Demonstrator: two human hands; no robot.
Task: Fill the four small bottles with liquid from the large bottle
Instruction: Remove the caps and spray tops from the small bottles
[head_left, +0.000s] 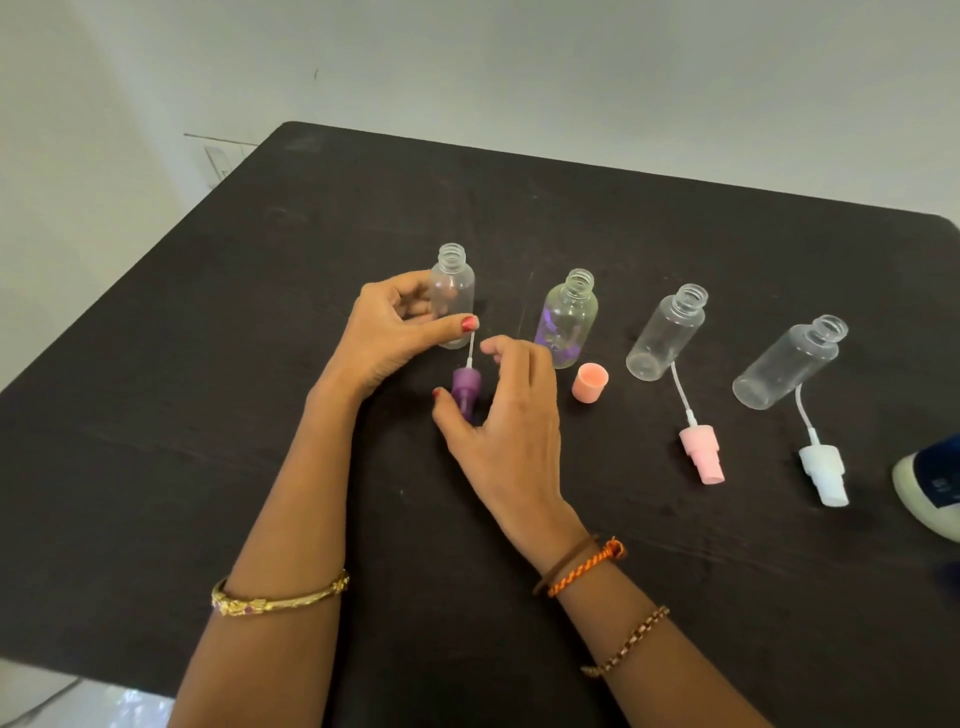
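four small clear bottles stand uncapped in a row on the black table (260, 415). the left hand (387, 338) curls round the leftmost bottle (453, 291). the right hand (506, 410), fingers loosely spread, touches the purple sprayer (464, 391) lying below it. a pink sprayer (701, 449), white sprayer (826, 470) and pink cap (589, 382) lie nearby. the large bottle (930, 488) sits at the right edge

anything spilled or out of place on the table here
No spill shows. All four small bottles stand upright and uncapped, with spray heads lying on the table. The one oddity: the pink cap sits loose beside the second bottle, which has no spray head in front of it.
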